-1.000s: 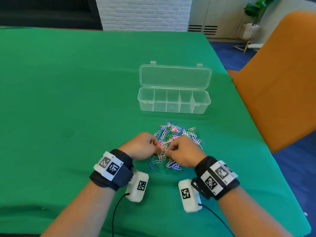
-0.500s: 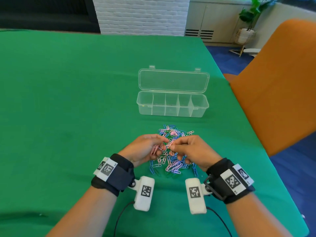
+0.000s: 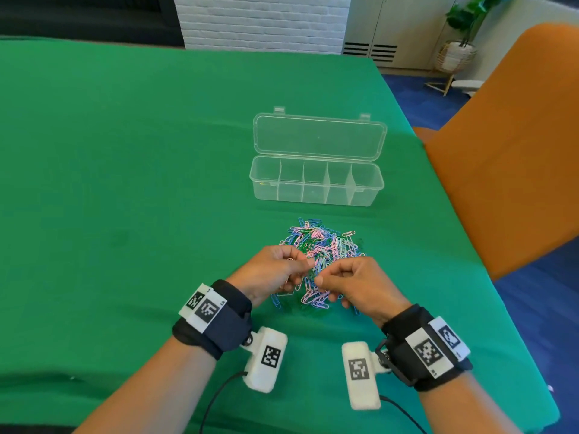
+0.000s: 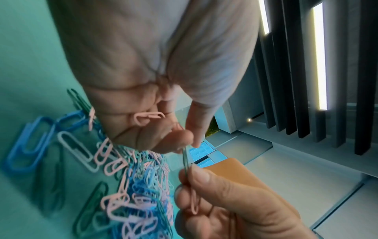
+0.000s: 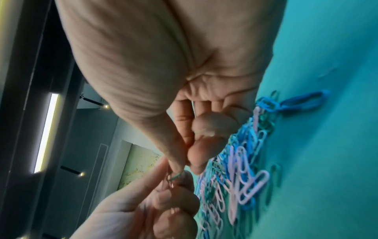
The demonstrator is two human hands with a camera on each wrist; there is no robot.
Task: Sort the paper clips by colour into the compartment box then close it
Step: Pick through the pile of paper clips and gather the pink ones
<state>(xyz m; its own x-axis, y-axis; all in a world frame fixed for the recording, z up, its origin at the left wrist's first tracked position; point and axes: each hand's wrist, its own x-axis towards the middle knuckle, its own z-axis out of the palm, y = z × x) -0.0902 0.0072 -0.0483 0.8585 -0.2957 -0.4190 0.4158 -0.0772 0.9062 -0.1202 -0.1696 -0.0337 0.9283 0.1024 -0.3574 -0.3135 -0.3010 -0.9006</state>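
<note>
While pinching one green clip (image 4: 185, 159) between both thumbs and forefingers: left hand (image 3: 271, 272), right hand (image 3: 355, 285), above clip pile (image 3: 322, 245); pink clips tucked under curled fingers (image 4: 143, 122).

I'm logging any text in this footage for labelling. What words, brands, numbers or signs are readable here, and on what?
No readable words, brands or numbers in any view.
Square black-and-white coded markers, patterns and not text: on the left wristband, the right wristband and both white wrist camera housings.
Small dark marks at the wristband tag edges: too small to read.
The clear compartment box, its lid and the paper clips: no print visible.
</note>
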